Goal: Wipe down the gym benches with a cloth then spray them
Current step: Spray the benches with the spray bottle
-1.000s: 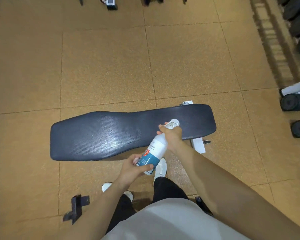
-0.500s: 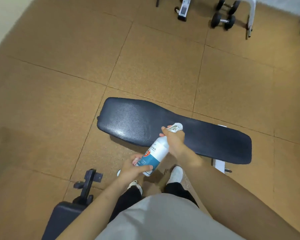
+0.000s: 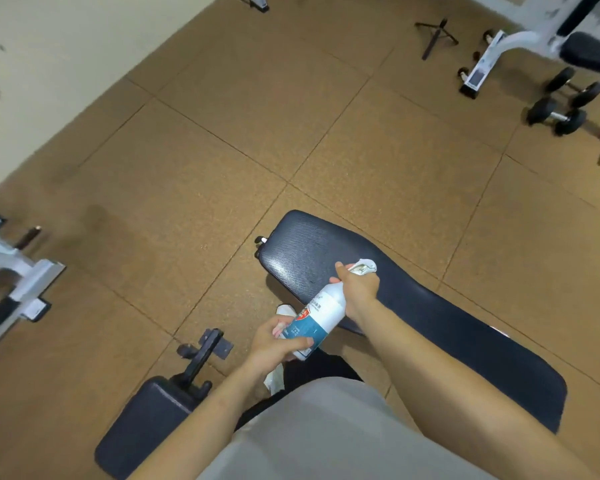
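Brown tiled floor [image 3: 222, 161] bears bench [image 3: 309, 254], dumbbells [image 3: 555, 116].

head view, steeply downward, close over bench [image 3: 413, 306]

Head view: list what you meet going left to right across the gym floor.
From the left: white machine frame → small black pad → left hand → spray bottle → right hand → dumbbells.

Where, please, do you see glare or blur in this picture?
Head view: soft sheen on the bench near its far end; the white frame at top right is smeared; the bottle looks fairly sharp.
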The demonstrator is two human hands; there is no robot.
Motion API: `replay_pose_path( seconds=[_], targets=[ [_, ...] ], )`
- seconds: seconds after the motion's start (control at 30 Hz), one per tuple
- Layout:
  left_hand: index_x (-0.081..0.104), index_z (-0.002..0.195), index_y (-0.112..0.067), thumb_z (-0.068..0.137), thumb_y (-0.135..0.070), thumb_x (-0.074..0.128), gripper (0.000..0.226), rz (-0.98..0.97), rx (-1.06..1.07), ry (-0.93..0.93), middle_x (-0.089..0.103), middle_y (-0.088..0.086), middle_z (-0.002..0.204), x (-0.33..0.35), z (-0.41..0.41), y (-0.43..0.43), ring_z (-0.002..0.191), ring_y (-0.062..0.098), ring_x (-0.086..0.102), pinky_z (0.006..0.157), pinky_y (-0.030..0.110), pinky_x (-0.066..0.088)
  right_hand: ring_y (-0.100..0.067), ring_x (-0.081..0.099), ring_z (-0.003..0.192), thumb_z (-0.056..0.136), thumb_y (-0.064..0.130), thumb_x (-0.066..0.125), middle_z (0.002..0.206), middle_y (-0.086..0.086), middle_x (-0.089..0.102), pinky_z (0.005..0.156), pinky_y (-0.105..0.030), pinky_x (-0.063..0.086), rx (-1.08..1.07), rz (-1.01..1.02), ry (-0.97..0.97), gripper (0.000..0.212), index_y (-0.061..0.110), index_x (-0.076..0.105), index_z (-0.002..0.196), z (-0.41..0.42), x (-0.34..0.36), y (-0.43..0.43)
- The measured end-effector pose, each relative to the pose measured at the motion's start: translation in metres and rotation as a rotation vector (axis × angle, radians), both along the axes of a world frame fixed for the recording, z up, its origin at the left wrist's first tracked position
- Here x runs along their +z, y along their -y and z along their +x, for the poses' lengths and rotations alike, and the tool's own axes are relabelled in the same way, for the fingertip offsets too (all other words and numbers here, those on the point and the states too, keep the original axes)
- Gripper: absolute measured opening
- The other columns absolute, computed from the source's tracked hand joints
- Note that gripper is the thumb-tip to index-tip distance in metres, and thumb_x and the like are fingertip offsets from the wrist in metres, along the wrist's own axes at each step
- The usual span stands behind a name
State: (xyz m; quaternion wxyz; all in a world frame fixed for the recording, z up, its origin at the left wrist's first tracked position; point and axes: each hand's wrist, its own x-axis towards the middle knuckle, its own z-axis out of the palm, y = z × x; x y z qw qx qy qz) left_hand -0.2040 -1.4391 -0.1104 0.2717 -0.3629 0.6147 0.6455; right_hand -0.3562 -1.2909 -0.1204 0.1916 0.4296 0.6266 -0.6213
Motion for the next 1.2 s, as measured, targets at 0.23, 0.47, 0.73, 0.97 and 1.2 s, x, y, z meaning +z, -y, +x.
replay_pose_path(
  seconds=[0.23, 0.47, 0.73, 0.97, 1.2],
  targets=[
    [0.07, 0.111, -0.022, 0.051, -0.032, 0.097, 0.067, -0.071, -0.003, -0.003, 0.075, 0.006, 0.109, 0.015, -0.068, 0.038, 0.098, 0.024, 0.075, 0.081, 0.046, 0.064, -0.025, 0.071, 0.068, 0.085, 0.006, 0.081, 0.086, -0.014, 0.073, 0.078, -0.051, 0.06, -0.054, -0.163, -0.026, 0.022, 0.012, 0.062, 0.095, -0.064, 0.006, 0.03],
    [0.067, 0.114, -0.02, 0.06, -0.024, 0.097, 0.061, -0.095, -0.139, -0.054, 0.072, 0.006, 0.113, 0.023, -0.137, 0.062, 0.099, 0.021, 0.073, 0.067, 0.028, 0.06, -0.025, 0.072, 0.067, 0.086, 0.012, 0.081, 0.072, -0.01, 0.075, 0.077, -0.053, 0.061, -0.195, -0.163, -0.012, 0.024, 0.006, 0.062, 0.099, -0.112, 0.012, 0.034],
    [0.067, 0.116, -0.018, 0.067, -0.019, 0.094, 0.056, -0.012, -0.461, -0.064, 0.073, 0.008, 0.112, 0.005, -0.227, 0.093, 0.089, 0.017, 0.073, 0.061, 0.022, 0.057, -0.015, 0.07, 0.056, 0.089, 0.004, 0.076, 0.084, -0.009, 0.07, 0.057, -0.032, 0.057, -0.469, -0.112, -0.111, 0.022, 0.012, 0.059, 0.102, -0.147, 0.016, 0.036],
    [0.066, 0.117, -0.023, 0.067, -0.025, 0.095, 0.057, 0.086, -0.806, -0.138, 0.068, -0.001, 0.122, -0.007, -0.331, 0.167, 0.107, 0.017, 0.068, 0.072, 0.023, 0.059, -0.008, 0.067, 0.048, 0.089, 0.017, 0.078, 0.073, -0.008, 0.071, 0.051, -0.025, 0.054, -0.834, 0.027, -0.088, 0.021, 0.003, 0.063, 0.087, -0.177, 0.019, 0.099],
    [0.067, 0.117, -0.034, 0.057, -0.049, 0.093, 0.067, 0.059, -1.03, -0.22, 0.069, -0.013, 0.118, 0.01, -0.412, 0.257, 0.105, 0.011, 0.069, 0.074, 0.028, 0.064, -0.027, 0.074, 0.086, 0.088, 0.01, 0.078, 0.112, -0.018, 0.073, 0.086, -0.05, 0.06, -1.058, 0.013, -0.109, 0.034, 0.009, 0.065, 0.119, -0.197, 0.046, 0.196]
  ],
)
